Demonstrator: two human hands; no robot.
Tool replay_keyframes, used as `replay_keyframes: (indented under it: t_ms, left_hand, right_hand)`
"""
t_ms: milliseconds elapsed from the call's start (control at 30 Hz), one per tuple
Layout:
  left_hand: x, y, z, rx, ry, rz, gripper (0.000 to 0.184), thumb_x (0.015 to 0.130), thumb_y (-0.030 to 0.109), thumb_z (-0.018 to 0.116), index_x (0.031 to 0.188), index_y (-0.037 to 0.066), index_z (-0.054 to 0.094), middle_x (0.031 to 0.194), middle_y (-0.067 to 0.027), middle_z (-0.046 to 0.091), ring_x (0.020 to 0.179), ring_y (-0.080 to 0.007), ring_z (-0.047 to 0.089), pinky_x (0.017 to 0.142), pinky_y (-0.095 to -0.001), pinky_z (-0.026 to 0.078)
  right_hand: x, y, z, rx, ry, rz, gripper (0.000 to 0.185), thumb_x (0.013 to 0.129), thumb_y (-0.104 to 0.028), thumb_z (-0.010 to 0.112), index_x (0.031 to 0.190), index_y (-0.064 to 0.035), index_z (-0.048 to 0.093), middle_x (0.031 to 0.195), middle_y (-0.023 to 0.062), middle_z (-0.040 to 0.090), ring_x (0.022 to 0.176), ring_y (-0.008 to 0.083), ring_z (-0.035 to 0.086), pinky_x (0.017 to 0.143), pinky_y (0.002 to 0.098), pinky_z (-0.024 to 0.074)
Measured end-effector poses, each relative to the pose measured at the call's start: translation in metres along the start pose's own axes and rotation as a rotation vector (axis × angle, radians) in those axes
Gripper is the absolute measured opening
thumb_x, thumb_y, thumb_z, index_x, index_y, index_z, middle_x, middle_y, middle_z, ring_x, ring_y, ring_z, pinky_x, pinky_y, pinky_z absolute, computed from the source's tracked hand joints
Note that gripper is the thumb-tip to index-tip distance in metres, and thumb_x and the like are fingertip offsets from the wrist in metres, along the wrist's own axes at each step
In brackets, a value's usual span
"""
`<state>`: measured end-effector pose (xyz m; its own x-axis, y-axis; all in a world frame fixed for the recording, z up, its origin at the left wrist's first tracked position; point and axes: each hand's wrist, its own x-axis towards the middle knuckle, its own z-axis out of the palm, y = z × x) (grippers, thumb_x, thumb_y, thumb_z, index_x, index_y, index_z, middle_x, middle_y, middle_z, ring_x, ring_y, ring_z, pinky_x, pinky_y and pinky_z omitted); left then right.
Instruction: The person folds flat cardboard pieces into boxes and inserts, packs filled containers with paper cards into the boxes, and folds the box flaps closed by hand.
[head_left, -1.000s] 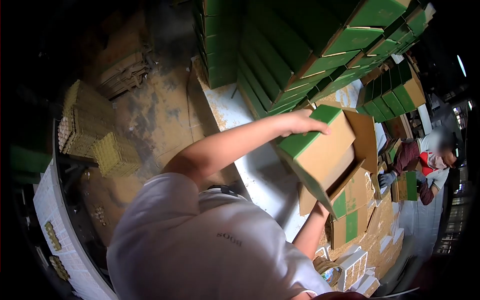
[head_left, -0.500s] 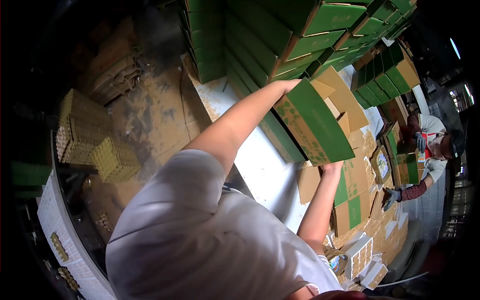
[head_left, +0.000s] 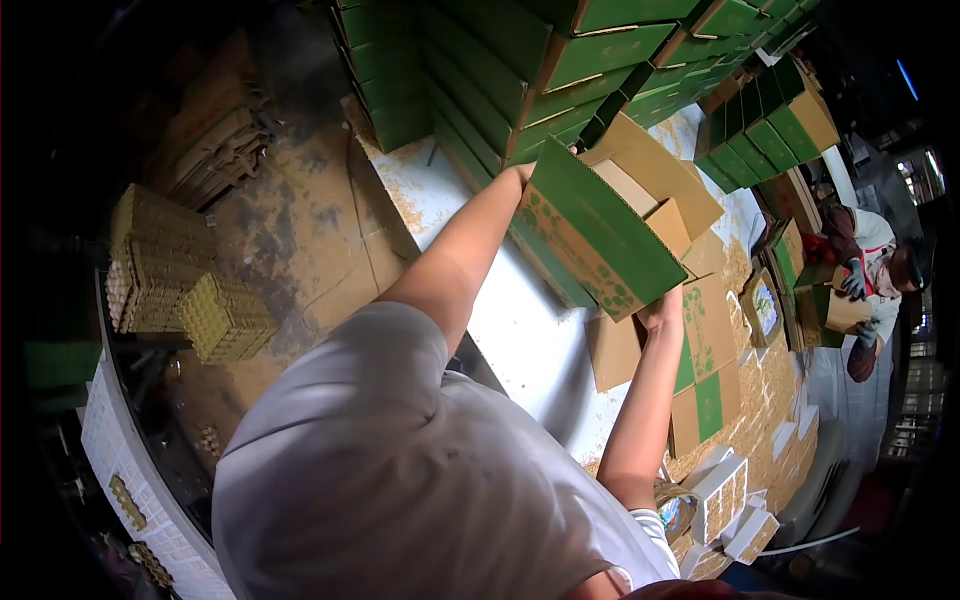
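Observation:
A green and brown cardboard box [head_left: 600, 225] is held up in front of me, tilted, its open flaps facing right. My left hand [head_left: 522, 172] grips its upper left edge, and most of the fingers are hidden behind the box. Near the lower right corner, my right hand [head_left: 664, 308] supports the box from below, with its fingers partly hidden. Just beyond the right hand lies another green and brown carton [head_left: 708, 330] on the work surface.
Tall stacks of green boxes [head_left: 480, 70] rise behind the white table [head_left: 520, 350]. Egg trays [head_left: 225, 318] stand at the left. White cartons [head_left: 720, 495] lie at the lower right. A co-worker [head_left: 870, 250] handles a box at the far right.
The held box has turned so its printed green side faces me, and my left hand has moved from its top to its left edge. The co-worker's hands have moved onto a box.

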<state>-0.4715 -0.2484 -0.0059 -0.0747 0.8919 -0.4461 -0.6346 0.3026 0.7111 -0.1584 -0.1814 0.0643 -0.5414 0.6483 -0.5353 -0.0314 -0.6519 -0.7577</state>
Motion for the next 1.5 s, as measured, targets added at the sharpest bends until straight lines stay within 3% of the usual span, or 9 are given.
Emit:
replay_keyframes:
  t_ms: [133, 233, 600, 833, 967, 1133, 1233, 1367, 1500]
  left_hand:
    - [0.003, 0.001, 0.000, 0.002, 0.023, 0.004, 0.053, 0.089, 0.054, 0.060, 0.116, 0.009, 0.065, 0.113, -0.0079, 0.065, 0.104, -0.0195, 0.061, 0.087, -0.0366, 0.051]
    - [0.017, -0.005, -0.011, 0.071, -0.034, -0.089, 0.087, 0.080, 0.081, 0.048, 0.130, 0.012, 0.059, 0.117, -0.0070, 0.064, 0.099, -0.0188, 0.061, 0.084, -0.0368, 0.051]
    - [0.021, -0.011, -0.018, -0.017, 0.084, -0.108, 0.062, 0.091, 0.063, 0.051, 0.127, 0.014, 0.062, 0.119, -0.0100, 0.065, 0.102, -0.0229, 0.063, 0.087, -0.0416, 0.052]
    - [0.005, -0.024, -0.019, 0.129, -0.045, 0.038, 0.065, 0.096, 0.059, 0.048, 0.136, 0.008, 0.053, 0.130, -0.0102, 0.059, 0.116, -0.0217, 0.057, 0.093, -0.0406, 0.049]
    - [-0.042, -0.030, -0.008, 0.422, 0.334, 0.166, 0.057, 0.101, 0.049, 0.041, 0.131, 0.002, 0.055, 0.131, -0.0131, 0.059, 0.119, -0.0261, 0.055, 0.103, -0.0372, 0.041]
    - [-0.129, -0.062, 0.025, 0.403, 0.479, 0.249, 0.077, 0.097, 0.053, 0.048, 0.149, 0.001, 0.027, 0.146, -0.0215, 0.042, 0.136, -0.0309, 0.038, 0.111, -0.0397, 0.032]
    - [-0.144, -0.091, 0.038, 0.175, 0.281, 0.110, 0.104, 0.090, 0.060, 0.056, 0.154, 0.005, -0.004, 0.157, -0.0228, 0.017, 0.144, -0.0389, 0.022, 0.113, -0.0519, 0.025]
    - [-0.120, -0.102, 0.064, -0.037, 0.190, 0.128, 0.119, 0.086, 0.059, 0.064, 0.148, 0.019, -0.030, 0.159, -0.0229, 0.003, 0.143, -0.0490, 0.013, 0.112, -0.0579, 0.023]
    - [-0.115, -0.103, 0.067, -0.022, 0.243, 0.127, 0.115, 0.088, 0.057, 0.063, 0.149, 0.018, -0.026, 0.157, -0.0265, 0.009, 0.141, -0.0498, 0.020, 0.112, -0.0488, 0.030]
  right_hand:
    - [0.019, 0.015, -0.009, 0.025, 0.063, -0.090, 0.066, 0.096, -0.057, 0.042, 0.132, -0.0021, 0.053, 0.130, 0.0147, 0.057, 0.120, 0.0284, 0.052, 0.104, 0.0443, 0.0380]
    - [0.021, 0.021, -0.015, 0.094, -0.060, -0.138, 0.060, 0.096, -0.051, 0.045, 0.129, -0.0009, 0.054, 0.120, 0.0146, 0.062, 0.109, 0.0273, 0.059, 0.097, 0.0405, 0.0457]
    - [0.036, 0.048, -0.018, 0.394, -0.095, -0.196, 0.047, 0.092, -0.038, 0.053, 0.124, -0.0033, 0.055, 0.118, 0.0135, 0.062, 0.106, 0.0275, 0.062, 0.090, 0.0422, 0.0525]
    - [0.080, 0.094, -0.036, 0.355, -0.070, -0.340, 0.058, 0.096, -0.047, 0.034, 0.130, -0.0050, 0.052, 0.119, 0.0137, 0.062, 0.110, 0.0297, 0.060, 0.095, 0.0428, 0.0487]
    - [0.084, 0.094, -0.037, 0.446, -0.106, -0.250, 0.058, 0.096, -0.047, 0.040, 0.136, -0.0043, 0.047, 0.126, 0.0152, 0.059, 0.113, 0.0295, 0.058, 0.096, 0.0420, 0.0470]
    - [0.101, 0.112, -0.031, 0.127, 0.426, -0.542, 0.052, 0.097, -0.040, 0.051, 0.131, -0.0004, 0.050, 0.117, 0.0150, 0.061, 0.116, 0.0275, 0.053, 0.096, 0.0402, 0.0444]
    - [0.080, 0.125, -0.038, -0.937, 0.834, -0.716, 0.046, 0.101, -0.038, 0.045, 0.122, 0.0014, 0.056, 0.111, 0.0143, 0.063, 0.112, 0.0254, 0.055, 0.096, 0.0397, 0.0435]
    - [0.077, 0.142, -0.012, -0.353, 0.506, -0.781, 0.046, 0.103, -0.037, 0.039, 0.120, 0.0008, 0.059, 0.109, 0.0197, 0.064, 0.105, 0.0325, 0.059, 0.097, 0.0398, 0.0427]
    - [0.077, 0.136, -0.024, -0.538, 0.472, -0.661, 0.045, 0.105, -0.032, 0.035, 0.134, -0.0016, 0.051, 0.120, 0.0233, 0.062, 0.115, 0.0358, 0.058, 0.100, 0.0383, 0.0420]
